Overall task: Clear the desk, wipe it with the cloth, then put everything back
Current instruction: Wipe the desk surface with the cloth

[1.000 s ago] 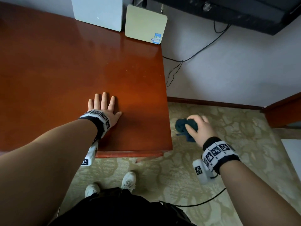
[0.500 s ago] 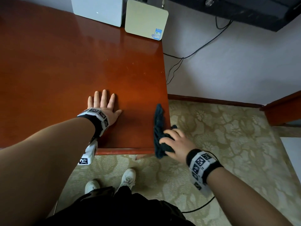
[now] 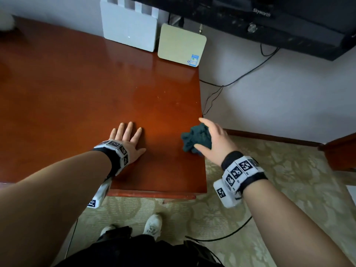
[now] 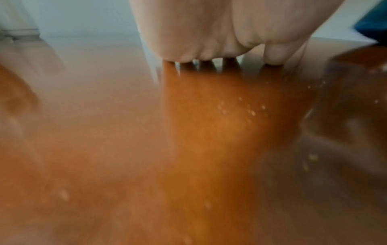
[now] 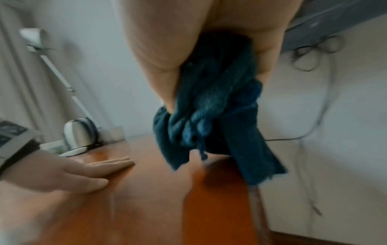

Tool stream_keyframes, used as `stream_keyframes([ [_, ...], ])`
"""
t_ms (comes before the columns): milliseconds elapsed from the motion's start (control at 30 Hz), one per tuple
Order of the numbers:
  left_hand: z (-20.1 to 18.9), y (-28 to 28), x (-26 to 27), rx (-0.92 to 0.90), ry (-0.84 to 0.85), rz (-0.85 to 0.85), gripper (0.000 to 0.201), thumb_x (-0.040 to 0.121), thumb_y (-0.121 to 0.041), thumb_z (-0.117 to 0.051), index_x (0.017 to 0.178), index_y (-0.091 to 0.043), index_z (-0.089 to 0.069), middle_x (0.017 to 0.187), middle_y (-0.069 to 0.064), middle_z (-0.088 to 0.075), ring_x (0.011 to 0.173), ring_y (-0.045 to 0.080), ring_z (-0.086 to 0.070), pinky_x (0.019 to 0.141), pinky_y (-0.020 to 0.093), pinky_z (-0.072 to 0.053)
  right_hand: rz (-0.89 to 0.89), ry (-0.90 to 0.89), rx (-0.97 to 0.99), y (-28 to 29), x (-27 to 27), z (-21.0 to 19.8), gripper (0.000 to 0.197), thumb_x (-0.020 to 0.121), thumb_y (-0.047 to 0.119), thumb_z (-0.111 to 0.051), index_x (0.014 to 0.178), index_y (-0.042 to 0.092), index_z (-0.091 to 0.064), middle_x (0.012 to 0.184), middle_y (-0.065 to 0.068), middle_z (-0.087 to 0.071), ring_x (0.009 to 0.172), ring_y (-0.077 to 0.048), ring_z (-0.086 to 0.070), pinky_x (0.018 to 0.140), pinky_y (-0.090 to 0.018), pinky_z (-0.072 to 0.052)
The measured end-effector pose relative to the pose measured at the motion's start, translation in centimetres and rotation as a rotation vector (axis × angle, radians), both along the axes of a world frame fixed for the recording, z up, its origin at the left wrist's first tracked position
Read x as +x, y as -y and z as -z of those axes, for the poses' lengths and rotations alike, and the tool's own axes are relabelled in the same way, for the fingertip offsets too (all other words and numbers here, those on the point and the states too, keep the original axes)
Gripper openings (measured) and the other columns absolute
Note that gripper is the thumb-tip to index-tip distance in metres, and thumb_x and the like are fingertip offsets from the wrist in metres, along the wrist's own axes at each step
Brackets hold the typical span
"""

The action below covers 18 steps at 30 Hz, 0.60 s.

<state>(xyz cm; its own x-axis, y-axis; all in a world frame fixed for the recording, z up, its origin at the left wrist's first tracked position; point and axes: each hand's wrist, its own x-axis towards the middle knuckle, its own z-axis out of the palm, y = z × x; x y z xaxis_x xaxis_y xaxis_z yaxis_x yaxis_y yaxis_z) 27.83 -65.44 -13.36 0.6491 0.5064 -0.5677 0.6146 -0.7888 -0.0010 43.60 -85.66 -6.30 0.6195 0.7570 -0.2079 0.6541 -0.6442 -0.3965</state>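
The near part of the surface (image 3: 81, 97) lay bare, so the clearing step looked largely done here. Two flat boxes, a white router-like box (image 3: 129, 29) and a cream set-top box (image 3: 181, 45), leaned against the wall at the far edge, and the right wrist view showed a kettle (image 5: 78, 132) and some small items at a far end; whether those were meant to come off I could not tell. Pale specks showed on the wood in the left wrist view, so wiping seemed barely begun or unfinished. Putting everything back was still to do.

The right hand (image 3: 215, 139) held the dark teal cloth (image 3: 196, 138) bunched between curled fingers (image 5: 159, 54) and thumb, its loose ends hanging at the right edge of the wood; whether it touched the wood could not be told. The left hand (image 3: 127, 139) lay flat, palm down, fingers straight and spread, pressing on the wood, well left of the cloth, holding nothing.

For room: a broad open stretch ran left and away from the cloth, with only the left hand in its path. The right edge dropped straight to patterned carpet (image 3: 289, 189), with thin cables (image 3: 213, 97) trailing down the wall just beyond it. The front edge sat close to the person's body. A dark television (image 3: 269, 22) hung above the far right corner, so strokes toward the two boxes would have tighter clearance.
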Motion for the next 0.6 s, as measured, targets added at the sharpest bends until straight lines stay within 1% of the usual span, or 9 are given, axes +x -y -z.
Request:
stream_keyframes([
  [67,-0.5,-0.6,0.1,-0.023,-0.014,0.009,0.077,0.093,-0.058,-0.035,0.15,-0.032,0.009,0.157,0.004,0.021,0.144,0.029,0.019,0.119,0.043,0.005,-0.101,-0.142,0.034,-2.7,-0.1,0.0,0.081,0.084,0.042,-0.062,0.148,0.035,-0.012,0.154,0.001,-0.019,0.141,-0.022,-0.025,0.109,-0.04,-0.033],
  [133,-1.1,-1.1,0.3,-0.034,0.005,-0.04,0.078,0.092,-0.056,-0.042,0.151,-0.032,0.003,0.158,0.006,0.017,0.144,0.029,0.018,0.118,0.043,0.004,-0.188,-0.042,-0.078,-5.1,-0.1,0.9,0.078,0.086,0.055,-0.052,0.148,0.037,-0.008,0.157,0.004,-0.01,0.146,-0.023,-0.007,0.116,-0.043,-0.017],
  [200,-1.8,-1.7,0.3,-0.023,0.033,-0.121,0.077,0.092,-0.054,-0.043,0.152,-0.029,-0.002,0.158,0.005,0.014,0.145,0.028,0.017,0.118,0.041,0.003,-0.197,0.006,-0.25,-6.9,-0.3,2.3,0.077,0.085,0.066,-0.043,0.147,0.043,-0.004,0.159,0.006,0.001,0.146,-0.026,0.009,0.116,-0.05,-0.006],
  [267,-2.2,-2.4,0.2,-0.018,0.041,-0.193,0.075,0.093,-0.052,-0.043,0.152,-0.028,-0.003,0.158,0.004,0.013,0.145,0.027,0.017,0.118,0.04,0.004,-0.165,-0.102,-0.357,-8.0,-1.2,3.9,0.076,0.084,0.068,-0.04,0.146,0.046,-0.001,0.159,0.006,0.009,0.145,-0.029,0.015,0.116,-0.054,-0.003],
  [300,-2.2,-2.9,0.1,-0.016,0.039,-0.225,0.074,0.094,-0.052,-0.042,0.152,-0.028,-0.003,0.158,0.004,0.013,0.145,0.027,0.017,0.118,0.04,0.004,-0.154,-0.127,-0.379,-8.3,-1.7,4.7,0.075,0.085,0.068,-0.039,0.146,0.046,-0.001,0.159,0.005,0.01,0.145,-0.031,0.014,0.116,-0.055,-0.004],
  [367,-2.1,-4.1,-0.2,-0.024,0.03,-0.288,0.073,0.094,-0.052,-0.041,0.152,-0.028,-0.003,0.158,0.004,0.012,0.145,0.027,0.017,0.118,0.04,0.004,-0.154,-0.05,-0.408,-8.9,-2.6,5.4,0.071,0.088,0.064,-0.038,0.147,0.043,-0.004,0.159,0.001,0.005,0.145,-0.034,0.005,0.115,-0.055,-0.012],
  [467,-1.9,-5.8,-0.2,-0.03,0.033,-0.34,0.075,0.093,-0.054,-0.042,0.152,-0.028,-0.003,0.159,0.004,0.011,0.145,0.027,0.016,0.118,0.04,0.003,-0.22,0.056,-0.389,-9.7,-3.0,5.1,0.06,0.093,0.049,-0.044,0.146,0.035,-0.018,0.152,-0.009,-0.015,0.135,-0.034,-0.023,0.104,-0.046,-0.035],
  [533,-1.6,-7.2,0.3,-0.017,0.068,-0.36,0.076,0.092,-0.054,-0.044,0.152,-0.028,-0.004,0.159,0.004,0.009,0.145,0.027,0.015,0.118,0.04,0.003,-0.255,-0.074,-0.329,-10.7,-2.4,4.4,0.049,0.095,0.037,-0.047,0.14,0.032,-0.031,0.144,-0.008,-0.026,0.125,-0.032,-0.036,0.096,-0.042,-0.044],
  [600,-1.3,-9.0,1.0,-0.003,0.114,-0.384,0.077,0.091,-0.054,-0.045,0.152,-0.029,-0.005,0.159,0.004,0.008,0.146,0.027,0.014,0.119,0.04,0.002,-0.193,-0.212,-0.203,-12.6,-1.4,3.3,0.042,0.094,0.031,-0.049,0.135,0.027,-0.04,0.138,-0.006,-0.034,0.12,-0.03,-0.045,0.095,-0.036,-0.044],
])
